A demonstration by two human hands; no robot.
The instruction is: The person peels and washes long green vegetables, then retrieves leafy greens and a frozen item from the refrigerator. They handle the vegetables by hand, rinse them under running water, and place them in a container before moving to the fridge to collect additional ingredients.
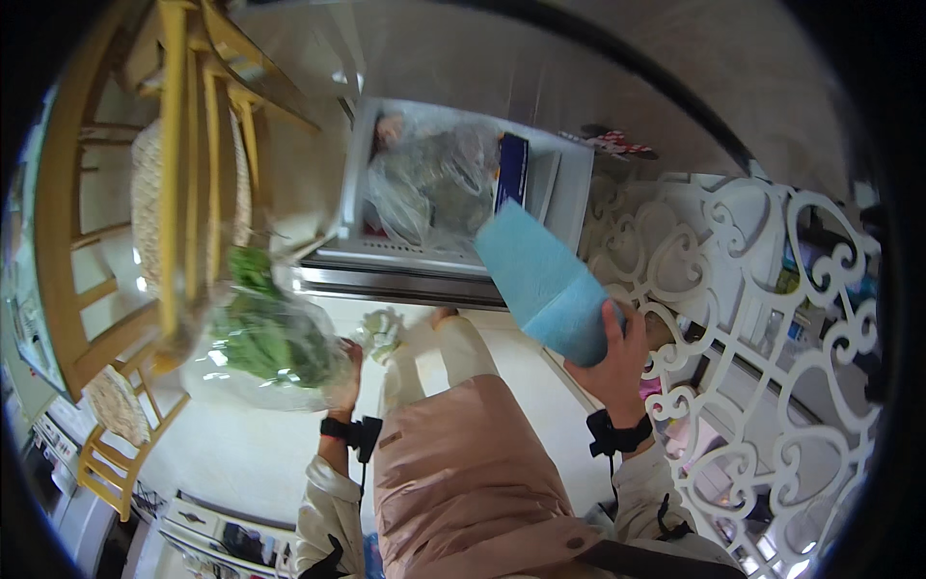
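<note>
At the left, my left hand (349,376) grips a clear plastic bag (210,376) of green leafy vegetables (278,347). On the right, my right hand (622,362) holds a folded light-blue cloth (553,289), whose far end overlaps the near right part of a pulled-out refrigerator drawer (571,210). Inside the drawer lie clear plastic bags (434,181) with contents I cannot make out, and a dark blue box (513,168) stands at their right. On the floor, between my left hand and my feet, is a crumpled whitish-green thing (380,333), perhaps leaf scraps.
Wooden chairs (170,181) and a wooden table stand at the left. A white scrollwork screen (731,333) runs along the right, with shelves behind it. The refrigerator's metal edge (405,284) lies just before my feet. A white shelf unit (217,532) is at the lower left.
</note>
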